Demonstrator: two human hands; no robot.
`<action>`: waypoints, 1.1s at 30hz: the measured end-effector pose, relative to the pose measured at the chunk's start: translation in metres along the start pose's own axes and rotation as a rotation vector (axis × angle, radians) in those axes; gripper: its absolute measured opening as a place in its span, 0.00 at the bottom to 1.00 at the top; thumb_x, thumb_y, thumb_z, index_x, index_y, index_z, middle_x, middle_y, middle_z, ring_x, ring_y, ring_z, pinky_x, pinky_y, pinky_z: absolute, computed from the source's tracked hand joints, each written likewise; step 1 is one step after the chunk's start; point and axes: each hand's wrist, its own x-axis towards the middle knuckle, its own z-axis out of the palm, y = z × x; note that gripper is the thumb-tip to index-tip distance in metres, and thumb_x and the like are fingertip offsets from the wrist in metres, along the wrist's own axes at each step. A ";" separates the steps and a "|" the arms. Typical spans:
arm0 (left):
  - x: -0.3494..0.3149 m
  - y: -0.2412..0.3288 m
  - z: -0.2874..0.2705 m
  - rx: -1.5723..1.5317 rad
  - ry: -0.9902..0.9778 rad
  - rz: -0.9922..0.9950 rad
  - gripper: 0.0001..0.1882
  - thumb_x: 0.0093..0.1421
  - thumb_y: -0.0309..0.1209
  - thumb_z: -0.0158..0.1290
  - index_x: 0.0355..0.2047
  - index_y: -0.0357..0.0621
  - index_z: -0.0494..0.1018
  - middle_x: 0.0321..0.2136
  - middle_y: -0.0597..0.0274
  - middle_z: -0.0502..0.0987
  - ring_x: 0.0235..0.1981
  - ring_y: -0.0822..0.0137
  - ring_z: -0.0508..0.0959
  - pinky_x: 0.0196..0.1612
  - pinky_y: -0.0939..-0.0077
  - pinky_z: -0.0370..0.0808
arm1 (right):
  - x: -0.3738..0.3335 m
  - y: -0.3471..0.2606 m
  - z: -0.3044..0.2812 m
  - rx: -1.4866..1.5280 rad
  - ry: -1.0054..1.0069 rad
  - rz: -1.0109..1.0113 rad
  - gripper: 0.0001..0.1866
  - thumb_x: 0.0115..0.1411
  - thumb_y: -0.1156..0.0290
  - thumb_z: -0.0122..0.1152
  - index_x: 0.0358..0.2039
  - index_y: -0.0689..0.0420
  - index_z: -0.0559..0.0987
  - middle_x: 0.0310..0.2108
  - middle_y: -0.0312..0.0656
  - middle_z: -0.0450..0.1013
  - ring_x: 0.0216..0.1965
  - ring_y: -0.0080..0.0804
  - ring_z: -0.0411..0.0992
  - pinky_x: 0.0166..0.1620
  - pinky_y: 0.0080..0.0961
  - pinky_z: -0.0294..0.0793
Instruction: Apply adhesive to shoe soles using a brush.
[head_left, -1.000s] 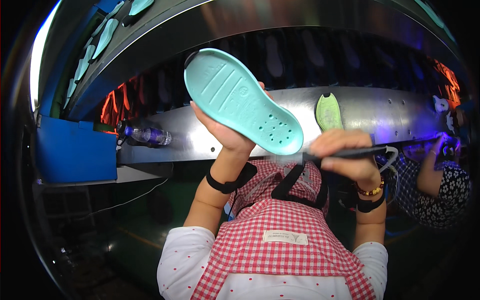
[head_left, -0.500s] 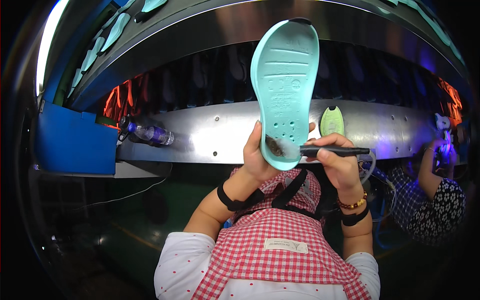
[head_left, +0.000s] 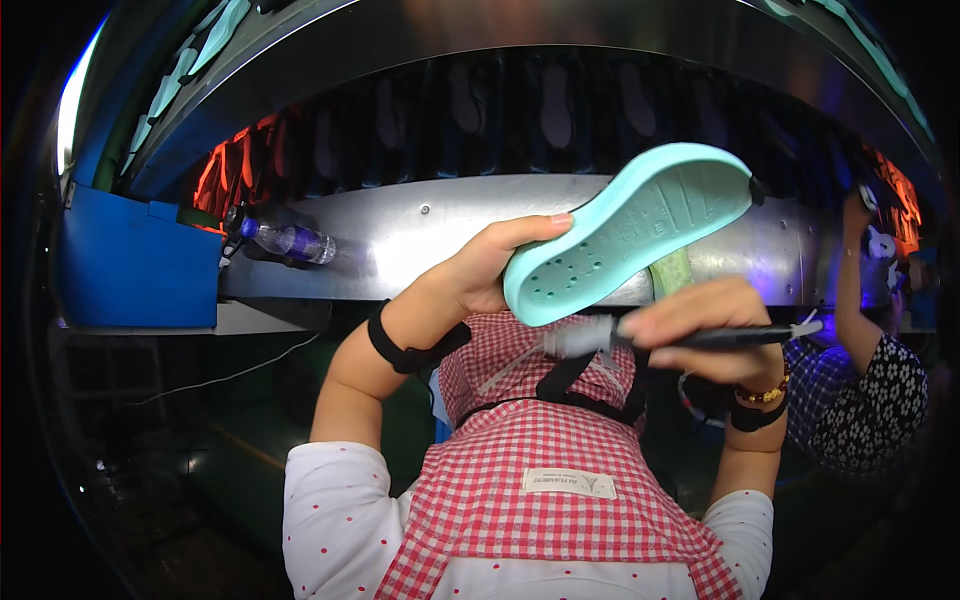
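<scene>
My left hand (head_left: 500,258) is closed on the heel end of a turquoise shoe sole (head_left: 625,235), which tilts with its toe toward the upper right. The sole's inner face shows ribs, small holes and a dark patch at the toe tip. My right hand (head_left: 705,322), blurred by motion, grips a brush with a black handle (head_left: 740,335) and a thin tube at its back end. The pale, smeared bristles lie just below the sole's edge and look apart from it. Behind my right hand, a light green sole-shaped piece (head_left: 672,272) lies partly hidden on the metal bench.
The metal bench (head_left: 390,235) runs across in front of me. A clear bottle with a purple label (head_left: 290,240) lies at its left, beside a blue box (head_left: 140,265). Dark racks and a conveyor with turquoise soles stand beyond. Another person (head_left: 870,400) works at the right.
The sole has turned from upright to slanting right and come lower. My right hand has drawn the brush off the sole's heel, down and right. The co-worker's arm has reached farther forward.
</scene>
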 end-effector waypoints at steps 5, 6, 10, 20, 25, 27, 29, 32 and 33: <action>-0.006 0.003 0.015 0.357 0.095 -0.090 0.28 0.56 0.42 0.43 0.50 0.31 0.60 0.42 0.45 0.69 0.39 0.61 0.74 0.40 0.70 0.73 | 0.001 0.003 0.000 -0.176 -0.106 -0.029 0.11 0.40 0.83 0.62 0.28 0.61 0.78 0.31 0.47 0.75 0.34 0.37 0.75 0.37 0.24 0.74; -0.009 0.004 0.011 0.331 0.107 -0.123 0.29 0.56 0.43 0.44 0.50 0.31 0.61 0.42 0.45 0.70 0.38 0.61 0.75 0.40 0.71 0.73 | 0.001 -0.001 0.000 -0.200 -0.170 -0.025 0.11 0.40 0.83 0.62 0.28 0.61 0.78 0.31 0.47 0.75 0.34 0.37 0.75 0.36 0.24 0.74; -0.024 0.010 0.007 0.203 0.068 -0.096 0.28 0.54 0.42 0.46 0.48 0.30 0.63 0.39 0.44 0.72 0.36 0.61 0.76 0.37 0.70 0.75 | -0.004 -0.001 -0.005 -0.248 0.039 -0.043 0.11 0.42 0.82 0.61 0.30 0.60 0.78 0.33 0.45 0.75 0.36 0.35 0.74 0.40 0.23 0.74; -0.047 0.022 -0.006 0.436 0.037 0.159 0.30 0.54 0.46 0.44 0.47 0.32 0.65 0.38 0.47 0.72 0.35 0.64 0.75 0.36 0.75 0.74 | -0.022 0.011 0.016 -0.248 0.243 0.071 0.12 0.42 0.83 0.61 0.30 0.60 0.78 0.34 0.46 0.74 0.34 0.34 0.75 0.37 0.22 0.74; -0.058 0.027 -0.023 -0.150 -0.050 0.201 0.31 0.54 0.50 0.42 0.47 0.34 0.65 0.41 0.48 0.72 0.41 0.59 0.74 0.39 0.74 0.74 | -0.030 -0.008 0.035 -0.306 0.224 -0.103 0.12 0.39 0.81 0.64 0.29 0.61 0.78 0.31 0.43 0.75 0.29 0.32 0.73 0.33 0.20 0.71; -0.032 -0.004 -0.044 -0.225 -0.051 0.496 0.41 0.54 0.63 0.26 0.54 0.42 0.56 0.51 0.46 0.63 0.49 0.52 0.67 0.49 0.55 0.66 | -0.028 -0.013 0.042 -0.290 0.328 -0.115 0.12 0.38 0.82 0.63 0.29 0.61 0.78 0.31 0.44 0.75 0.29 0.32 0.72 0.33 0.20 0.70; -0.009 -0.018 -0.018 -0.201 -0.182 0.477 0.42 0.53 0.64 0.26 0.56 0.43 0.52 0.52 0.45 0.60 0.53 0.50 0.62 0.55 0.54 0.58 | -0.022 -0.001 0.047 -0.270 0.488 -0.029 0.12 0.40 0.83 0.61 0.29 0.62 0.78 0.27 0.43 0.75 0.27 0.27 0.70 0.32 0.17 0.66; 0.003 -0.037 -0.020 -0.301 -0.207 0.465 0.43 0.53 0.65 0.21 0.55 0.42 0.54 0.49 0.46 0.63 0.52 0.50 0.63 0.54 0.54 0.58 | -0.008 0.027 0.048 -0.093 0.512 0.154 0.09 0.44 0.80 0.61 0.30 0.63 0.78 0.23 0.37 0.71 0.24 0.20 0.67 0.29 0.15 0.64; 0.006 -0.041 -0.018 -0.302 -0.211 0.459 0.43 0.53 0.65 0.21 0.55 0.42 0.54 0.49 0.46 0.63 0.52 0.50 0.63 0.54 0.54 0.58 | -0.004 0.033 0.046 -0.105 0.526 0.128 0.09 0.44 0.80 0.61 0.30 0.63 0.78 0.23 0.38 0.71 0.24 0.21 0.67 0.29 0.14 0.64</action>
